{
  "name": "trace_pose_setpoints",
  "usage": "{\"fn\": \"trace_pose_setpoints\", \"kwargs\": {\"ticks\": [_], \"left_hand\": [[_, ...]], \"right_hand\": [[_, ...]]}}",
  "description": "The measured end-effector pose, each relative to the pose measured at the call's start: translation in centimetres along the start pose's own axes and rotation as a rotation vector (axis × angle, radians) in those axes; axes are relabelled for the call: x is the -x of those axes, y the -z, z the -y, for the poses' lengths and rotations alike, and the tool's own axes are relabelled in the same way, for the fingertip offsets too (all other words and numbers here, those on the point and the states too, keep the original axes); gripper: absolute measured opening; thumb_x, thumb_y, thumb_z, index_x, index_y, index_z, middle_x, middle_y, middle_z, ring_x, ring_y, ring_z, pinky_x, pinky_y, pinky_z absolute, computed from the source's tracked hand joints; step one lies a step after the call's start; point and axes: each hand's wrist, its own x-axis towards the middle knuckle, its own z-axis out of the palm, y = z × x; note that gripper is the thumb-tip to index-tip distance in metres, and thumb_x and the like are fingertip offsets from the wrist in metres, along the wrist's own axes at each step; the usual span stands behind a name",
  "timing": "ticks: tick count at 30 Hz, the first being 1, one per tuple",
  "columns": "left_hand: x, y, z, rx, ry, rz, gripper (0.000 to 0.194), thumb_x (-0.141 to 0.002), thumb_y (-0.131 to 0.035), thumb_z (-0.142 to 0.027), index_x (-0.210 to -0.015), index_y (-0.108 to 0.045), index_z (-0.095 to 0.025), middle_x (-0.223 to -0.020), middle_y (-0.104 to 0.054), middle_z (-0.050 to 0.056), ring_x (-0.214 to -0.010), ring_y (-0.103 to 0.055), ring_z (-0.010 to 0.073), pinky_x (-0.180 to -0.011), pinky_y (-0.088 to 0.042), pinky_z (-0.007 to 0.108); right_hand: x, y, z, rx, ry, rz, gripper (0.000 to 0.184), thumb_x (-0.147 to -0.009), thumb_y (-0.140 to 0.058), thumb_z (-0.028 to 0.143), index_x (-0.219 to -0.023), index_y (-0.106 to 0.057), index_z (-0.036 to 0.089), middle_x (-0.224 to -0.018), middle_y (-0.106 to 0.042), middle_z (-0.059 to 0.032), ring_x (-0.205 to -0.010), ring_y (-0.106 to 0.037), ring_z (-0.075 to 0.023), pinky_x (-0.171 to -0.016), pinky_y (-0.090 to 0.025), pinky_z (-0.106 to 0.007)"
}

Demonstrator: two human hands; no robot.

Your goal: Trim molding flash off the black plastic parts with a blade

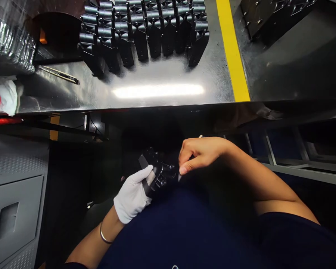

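Note:
My left hand (132,196), in a white glove, is closed around a black plastic part (156,172) held low in front of my body, below the table edge. My bare right hand (199,154) is pinched shut at the part's right end, thumb and forefinger pressed on a small blade-like tool (179,177) I cannot make out clearly. Both hands sit close together over my dark blue clothing.
A shiny metal table (156,91) spans the top, with several rows of matching black parts (145,31) standing at its far side. A slim knife-like tool (58,74) lies at left, near a white rag (4,95). A yellow stripe (233,52) runs at right. A grey cabinet (14,201) stands lower left.

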Motion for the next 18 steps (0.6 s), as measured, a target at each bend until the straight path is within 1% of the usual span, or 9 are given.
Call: {"fn": "trace_pose_setpoints", "kwargs": {"ticks": [1,2,3,6,8,10,12,15,18], "left_hand": [[0.0,0.0,-0.2,0.011,-0.017,0.002,0.053,-0.101,-0.025,-0.023,-0.087,-0.073,-0.007,-0.085,-0.077,0.011,-0.086,-0.074,0.016,-0.082,-0.057,0.02],[0.0,-0.1,-0.4,0.036,-0.058,0.002,0.053,-0.101,-0.025,-0.025,-0.087,-0.073,-0.009,-0.085,-0.078,0.009,-0.084,-0.074,0.0147,-0.081,-0.057,0.019],[0.0,0.0,-0.7,0.068,-0.116,-0.001,0.053,-0.102,-0.025,-0.026,-0.088,-0.073,-0.011,-0.084,-0.078,0.007,-0.081,-0.074,0.0132,-0.08,-0.057,0.018],[0.0,0.1,-1.7,0.152,-0.277,-0.01,0.051,-0.102,-0.024,-0.026,-0.09,-0.073,-0.015,-0.082,-0.078,0.003,-0.075,-0.074,0.0091,-0.074,-0.057,0.014],[0.0,0.1,-2.1,0.165,-0.342,0.003,0.053,-0.102,-0.023,-0.023,-0.088,-0.073,-0.017,-0.079,-0.078,0.002,-0.07,-0.073,0.0075,-0.07,-0.057,0.012],[0.0,0.1,-2.1,0.155,-0.396,0.026,0.053,-0.102,-0.021,-0.02,-0.091,-0.073,-0.018,-0.077,-0.078,0.002,-0.069,-0.073,0.0066,-0.069,-0.056,0.01],[-0.2,0.0,-2.0,0.141,-0.444,0.042,0.051,-0.102,-0.021,-0.019,-0.105,-0.072,-0.021,-0.076,-0.077,0.001,-0.071,-0.073,0.0065,-0.071,-0.055,0.01],[-0.4,-0.1,-1.7,0.119,-0.479,0.049,0.049,-0.102,-0.02,-0.018,-0.127,-0.061,-0.023,-0.08,-0.078,0.002,-0.075,-0.073,0.0066,-0.073,-0.054,0.009],[-0.7,-0.2,-1.3,0.127,-0.48,0.032,0.051,-0.102,-0.017,-0.019,-0.129,-0.06,-0.024,-0.083,-0.078,0.002,-0.077,-0.073,0.0068,-0.075,-0.054,0.01]], "right_hand": [[0.1,0.0,-0.1,-0.059,-0.016,0.043,0.041,-0.086,-0.058,0.051,-0.079,-0.076,0.015,-0.06,-0.064,-0.0015,-0.053,-0.053,-0.0099,-0.053,-0.041,-0.021],[0.2,-0.2,-0.3,-0.102,-0.036,0.014,0.043,-0.086,-0.058,0.053,-0.081,-0.076,0.014,-0.059,-0.063,-0.001,-0.053,-0.052,-0.0097,-0.052,-0.041,-0.021],[0.1,-0.5,-0.4,-0.13,-0.059,-0.097,0.046,-0.087,-0.055,0.055,-0.083,-0.076,0.014,-0.058,-0.061,-0.0004,-0.052,-0.05,-0.0094,-0.052,-0.04,-0.022],[-1.0,-2.2,-0.9,-0.183,-0.098,-0.613,0.051,-0.089,-0.048,0.058,-0.082,-0.075,0.014,-0.059,-0.054,0.0005,-0.052,-0.046,-0.0089,-0.049,-0.037,-0.022],[-2.2,-3.6,-1.1,-0.247,-0.078,-0.823,0.049,-0.088,-0.05,0.057,-0.078,-0.074,0.015,-0.064,-0.053,-0.0002,-0.056,-0.048,-0.0095,-0.05,-0.038,-0.023],[-3.6,-5.0,-1.2,-0.316,-0.051,-0.931,0.044,-0.086,-0.055,0.056,-0.081,-0.074,0.017,-0.07,-0.055,-0.0011,-0.063,-0.051,-0.0108,-0.055,-0.041,-0.024],[-4.7,-6.0,-1.2,-0.352,-0.037,-1.01,0.039,-0.084,-0.059,0.055,-0.084,-0.073,0.018,-0.074,-0.057,-0.0016,-0.067,-0.053,-0.0118,-0.059,-0.043,-0.025],[-6.0,-7.3,-1.2,-0.383,-0.036,-1.048,0.036,-0.082,-0.062,0.054,-0.079,-0.069,0.018,-0.074,-0.058,-0.0015,-0.067,-0.053,-0.0126,-0.061,-0.044,-0.026],[-7.2,-8.9,-1.3,-0.436,-0.057,-1.134,0.036,-0.084,-0.059,0.053,-0.075,-0.063,0.018,-0.068,-0.055,-0.0005,-0.063,-0.051,-0.0124,-0.058,-0.043,-0.026]]}}
